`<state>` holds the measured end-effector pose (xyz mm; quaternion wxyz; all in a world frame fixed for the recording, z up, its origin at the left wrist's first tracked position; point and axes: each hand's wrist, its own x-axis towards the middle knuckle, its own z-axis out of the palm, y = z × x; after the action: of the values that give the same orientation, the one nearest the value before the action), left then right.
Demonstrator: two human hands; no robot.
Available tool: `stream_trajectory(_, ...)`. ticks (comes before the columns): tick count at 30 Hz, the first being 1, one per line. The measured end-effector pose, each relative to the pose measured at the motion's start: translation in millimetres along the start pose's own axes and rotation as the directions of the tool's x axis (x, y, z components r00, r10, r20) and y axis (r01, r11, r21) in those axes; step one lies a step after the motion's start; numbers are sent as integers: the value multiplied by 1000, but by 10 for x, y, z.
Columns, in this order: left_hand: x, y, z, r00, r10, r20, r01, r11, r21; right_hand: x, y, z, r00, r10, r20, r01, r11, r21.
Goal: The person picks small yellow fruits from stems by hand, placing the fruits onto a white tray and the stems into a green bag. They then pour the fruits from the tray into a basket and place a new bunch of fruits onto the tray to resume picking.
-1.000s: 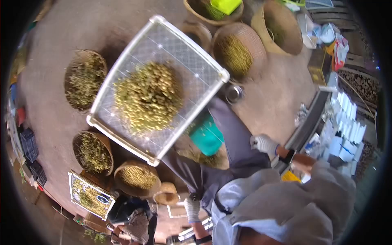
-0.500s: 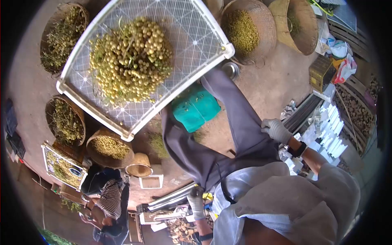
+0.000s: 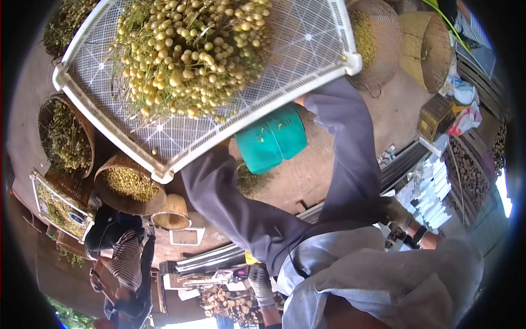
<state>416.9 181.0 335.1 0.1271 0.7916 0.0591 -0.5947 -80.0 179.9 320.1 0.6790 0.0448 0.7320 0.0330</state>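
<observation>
My left hand (image 3: 261,285), in a light knitted glove, hangs beside my left hip close to the trousers (image 3: 249,216). Its fingers are too small and dark to read. At the other hip, my right hand (image 3: 398,213) is also gloved and lies in shadow against the trouser side, its fingers partly hidden. Before my spread knees stands a white mesh tray (image 3: 307,60), bearing a big heap of round yellow-green fruits on stems (image 3: 189,60). A green wrapped block (image 3: 271,140) sits on the ground between my legs.
Wicker baskets of fruit stand left (image 3: 129,183) and at the top right (image 3: 378,44). Another person (image 3: 123,257) in a striped top is at lower left by a smaller tray (image 3: 60,208). Dark beams (image 3: 405,159), white pieces (image 3: 433,192) and stacked firewood (image 3: 227,301) lie nearby.
My right hand has moved from the thigh back to my hip. The knees have spread apart, and the tray looks larger and nearer. The left hand has shifted slightly down in view.
</observation>
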Motion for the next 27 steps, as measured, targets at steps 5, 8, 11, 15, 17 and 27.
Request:
stream_trajectory(5, 891, 250, 1060, 939, 222, -262, -190, 971, 144, 715, 1093, 149, 742, -631, -227, 210, 540, -815)
stream_trajectory(8, 1545, 751, 1724, 915, 400, -41, -364, 868, 338, 583, 545, 273, 828, -480, -288, 184, 719, -670)
stream_trajectory(11, 2156, 1221, 2348, 808, 568, 156, -565, 675, 474, 603, -126, 286, 841, -453, -296, 172, 742, -648)
stream_trajectory(15, 2833, 1671, 2987, 622, 698, 355, -744, 383, 548, 818, -697, 277, 828, -495, -265, 184, 686, -704)
stream_trajectory(17, 3072, 1821, 3190, 541, 732, 415, -787, 266, 556, 1041, -871, 306, 798, -543, -263, 205, 654, -729)
stream_trajectory(27, 3577, 1934, 3568, 310, 790, 529, -824, -54, 563, 2375, -1057, 251, 653, -721, -232, 309, 534, -787)
